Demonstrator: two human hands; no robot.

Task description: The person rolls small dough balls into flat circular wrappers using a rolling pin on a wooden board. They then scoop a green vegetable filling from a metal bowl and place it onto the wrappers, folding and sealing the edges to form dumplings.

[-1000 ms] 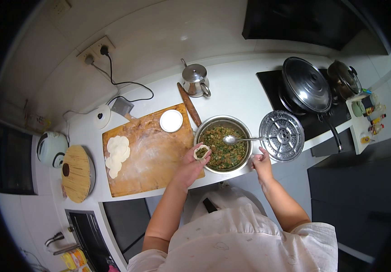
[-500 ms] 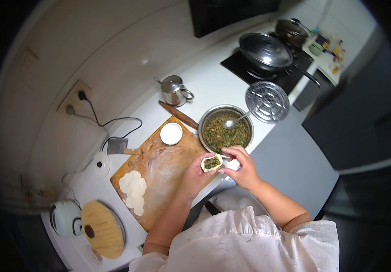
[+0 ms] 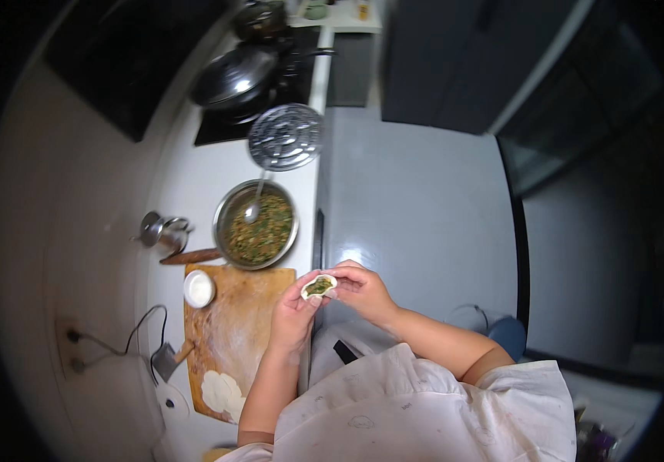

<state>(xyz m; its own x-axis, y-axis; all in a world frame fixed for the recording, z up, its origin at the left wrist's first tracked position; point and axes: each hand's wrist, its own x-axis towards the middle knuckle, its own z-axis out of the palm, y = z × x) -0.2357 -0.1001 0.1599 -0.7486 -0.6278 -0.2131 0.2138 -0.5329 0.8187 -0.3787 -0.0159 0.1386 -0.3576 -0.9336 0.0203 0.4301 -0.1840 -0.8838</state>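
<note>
A dumpling wrapper with green-brown filling in it sits between my hands, just past the board's right edge. My left hand cradles it from the left. From the right, the fingers of my right hand pinch its edge, and the top still gapes so the filling shows. Beyond my hands stands a metal bowl of chopped filling, a spoon resting in it. Several round wrappers lie overlapped on the floury wooden board, near my left forearm.
A small white bowl stands on the board's far left corner. Around it are a rolling pin, a metal pot with a spout and a cleaver. A perforated metal disc lies before the lidded wok. A cord trails along the wall.
The view has swung to the right. My right hand has come in against the wrapper, its fingers now on the edge. The wrapper has begun to fold in around the filling.
</note>
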